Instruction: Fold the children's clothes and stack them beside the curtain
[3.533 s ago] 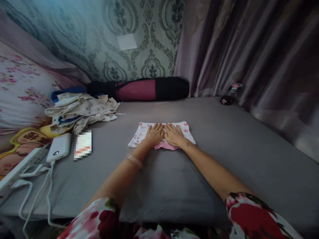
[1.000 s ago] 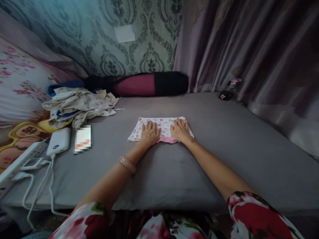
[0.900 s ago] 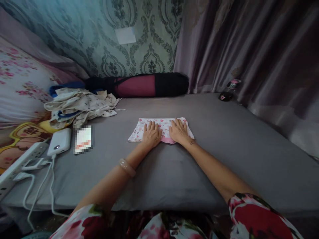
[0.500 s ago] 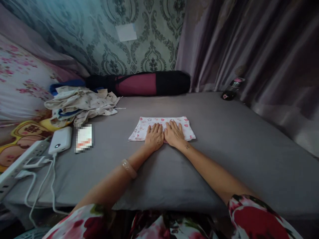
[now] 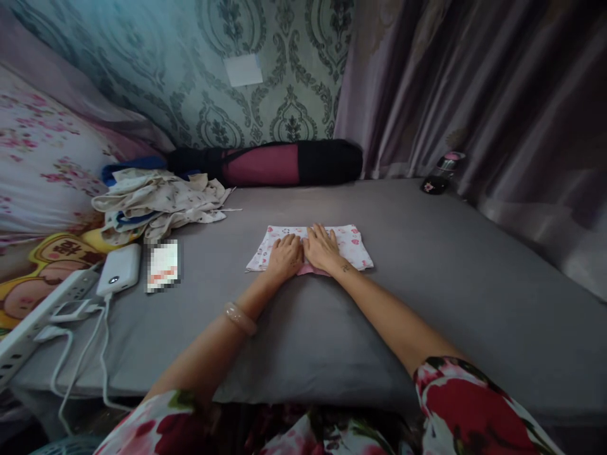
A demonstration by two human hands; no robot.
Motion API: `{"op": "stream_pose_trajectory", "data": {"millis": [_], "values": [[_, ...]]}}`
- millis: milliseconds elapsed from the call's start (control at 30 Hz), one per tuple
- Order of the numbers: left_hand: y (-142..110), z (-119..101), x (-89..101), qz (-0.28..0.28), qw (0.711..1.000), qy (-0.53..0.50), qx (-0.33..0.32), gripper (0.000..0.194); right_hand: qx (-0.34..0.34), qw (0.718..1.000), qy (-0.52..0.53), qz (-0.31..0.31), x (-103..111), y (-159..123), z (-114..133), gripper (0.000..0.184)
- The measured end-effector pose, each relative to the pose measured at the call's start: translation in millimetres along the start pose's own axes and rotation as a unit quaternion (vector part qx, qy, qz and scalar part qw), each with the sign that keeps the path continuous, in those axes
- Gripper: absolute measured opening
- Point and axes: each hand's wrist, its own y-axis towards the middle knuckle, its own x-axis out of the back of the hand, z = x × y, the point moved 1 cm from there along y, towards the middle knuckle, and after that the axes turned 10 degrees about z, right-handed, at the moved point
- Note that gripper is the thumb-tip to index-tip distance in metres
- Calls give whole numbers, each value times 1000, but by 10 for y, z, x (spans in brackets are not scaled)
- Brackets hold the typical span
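A folded white cloth (image 5: 348, 243) printed with pink hearts lies flat on the grey bed sheet, a pink strip showing at its near edge. What kind of garment or cloth it is cannot be made out. My left hand (image 5: 286, 254) rests on its left half, fingers a little bent, nothing held. Beside it, my right hand (image 5: 323, 246) lies flat on the middle of the cloth with fingers stretched out. The two hands nearly touch at the thumbs and cover part of the print.
Crumpled light clothes (image 5: 165, 196) lie at the left, near a white power bank (image 5: 118, 268) and a power strip (image 5: 52, 316) with cables. A black and maroon roll (image 5: 265, 164) lies along the wall. A dark bottle (image 5: 441, 174) stands by the curtain.
My right hand has slid left across the cloth, and my left hand has shifted slightly left with its fingers more bent. More of the pink strip shows at the near edge.
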Motion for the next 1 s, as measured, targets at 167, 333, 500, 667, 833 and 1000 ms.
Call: {"op": "stream_pose_trajectory", "data": {"millis": [167,333,500,667,833,1000], "values": [[-138,399,35,-14,999,4,52,30,-2,1000,5,25,-159,85,33,56],[-305,755,20,-22,998,-18,64,34,-6,999,-1,50,-191,116,4,58],[-327,887,-107,-51,993,-81,64,37,-16,996,1,91,-113,180,41,57],[-307,961,-197,-106,985,-117,63,35,9,997,17,69,-97,275,256,56],[-303,1054,-213,-122,974,-152,118,32,13,998,20,63,-224,313,424,57],[-305,1058,-182,-123,972,-157,121,32,13,999,13,51,-288,328,413,57]]}}
